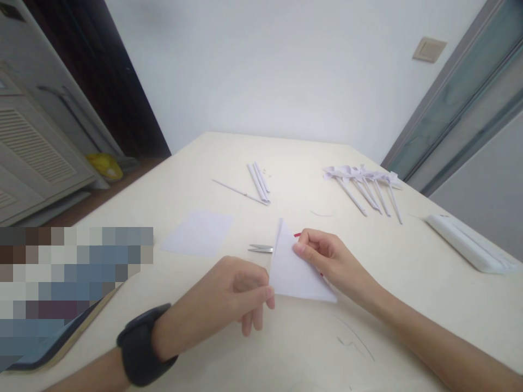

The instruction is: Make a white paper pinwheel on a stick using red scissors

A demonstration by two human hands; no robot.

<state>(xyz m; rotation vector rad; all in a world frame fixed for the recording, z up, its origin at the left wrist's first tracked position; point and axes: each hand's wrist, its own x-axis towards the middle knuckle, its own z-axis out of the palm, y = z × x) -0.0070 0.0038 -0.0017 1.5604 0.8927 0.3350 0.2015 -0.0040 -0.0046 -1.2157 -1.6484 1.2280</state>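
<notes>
A sheet of white paper folded into a triangle (pixel 296 275) is held up just above the table. My right hand (pixel 324 256) pinches its slanted upper edge between thumb and fingers. At the triangle's left corner, my left hand (pixel 243 291) has thumb and forefinger closed on the paper, its other fingers curled below. Behind the paper lies a pair of scissors (pixel 261 249); the blades point left, and a bit of red handle shows near my right fingers. To the left, a flat white paper sheet (pixel 199 233) rests on the table.
Rolled paper sticks (pixel 258 182) and a thin rod (pixel 237 191) lie farther back. Several paper pinwheels (pixel 359 177) on sticks lie at the back right. A white plastic-looking case (pixel 469 245) sits at the right edge. Thin scraps or lines mark the white table (pixel 229 354).
</notes>
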